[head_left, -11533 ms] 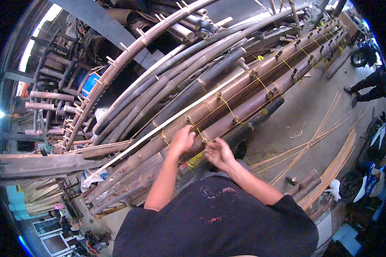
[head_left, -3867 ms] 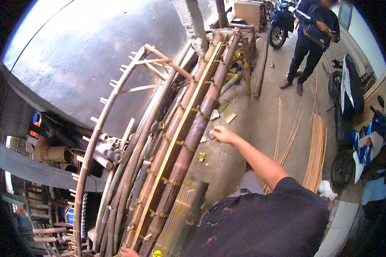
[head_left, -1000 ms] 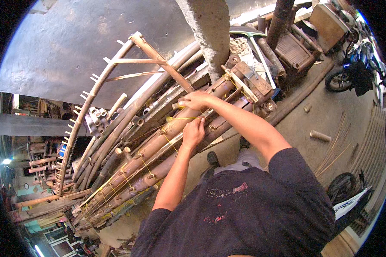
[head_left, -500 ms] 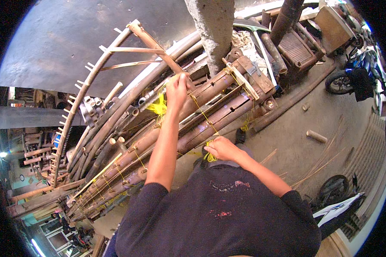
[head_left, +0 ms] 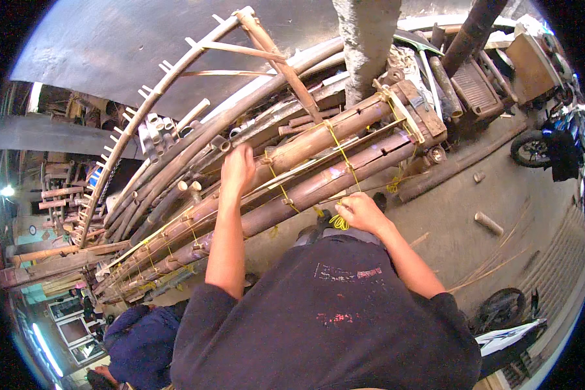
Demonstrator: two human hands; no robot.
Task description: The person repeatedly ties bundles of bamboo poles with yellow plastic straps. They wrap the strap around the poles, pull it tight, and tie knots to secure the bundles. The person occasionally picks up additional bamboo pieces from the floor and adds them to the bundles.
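Observation:
Two long bamboo poles lie side by side, tied across with yellow cord (head_left: 340, 151) at several places: a far pole (head_left: 299, 151) and a near pole (head_left: 331, 185). My right hand (head_left: 364, 213) is closed on a small looped bundle of yellow cord (head_left: 338, 222) in front of the near pole. From that hand a taut strand runs up over both poles. My left hand (head_left: 239, 172) is at the far pole, further left, with its fingers curled in. What it grips, if anything, is hidden.
A curved pegged bamboo frame (head_left: 151, 97) rises behind stacked poles. A concrete post (head_left: 368, 52) stands beyond the far pole. At lower left, a person in dark blue (head_left: 143, 344) bends over. A short bamboo piece (head_left: 489, 223) and a motorcycle (head_left: 546, 146) are on the right.
My left hand has moved left and down along the poles; the yellow bundle beside it no longer shows. My right hand keeps its cord. A person in dark blue has come into view.

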